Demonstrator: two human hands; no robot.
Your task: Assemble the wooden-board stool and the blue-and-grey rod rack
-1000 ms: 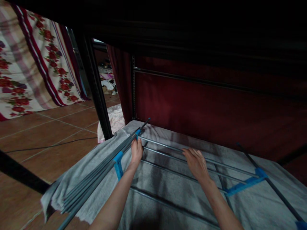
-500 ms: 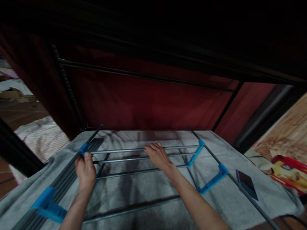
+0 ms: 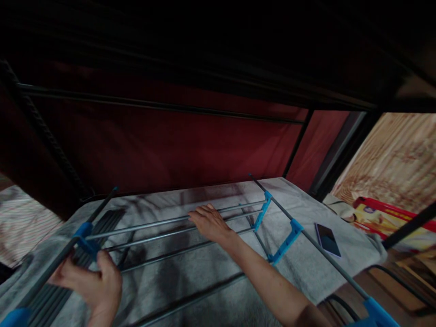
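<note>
A rack frame of grey metal tubes with blue plastic connectors lies before me. My right hand (image 3: 209,221) rests over the upper crossbar (image 3: 150,225), its fingers bent round the tube. Below and left, my left hand (image 3: 97,286) has its thumb apart from its fingers, beside the left blue connector (image 3: 86,238). Its fingertips reach to the left side tube (image 3: 51,272) and are partly hidden there. On the right, blue brackets (image 3: 288,240) join the crossbars to the right side tube (image 3: 318,247).
Loose grey tubes (image 3: 107,225) lie bundled along the left. A grey blanket (image 3: 177,268) spreads under the frame. A phone (image 3: 327,239) lies at the right. Beyond are a red-and-yellow package (image 3: 381,215), dark posts (image 3: 344,154) and a red cloth wall (image 3: 190,150).
My left hand has come off the crossbar's left end and moved down and left, its fingers spreading. My right hand stays on the upper crossbar. The view has turned rightward.
</note>
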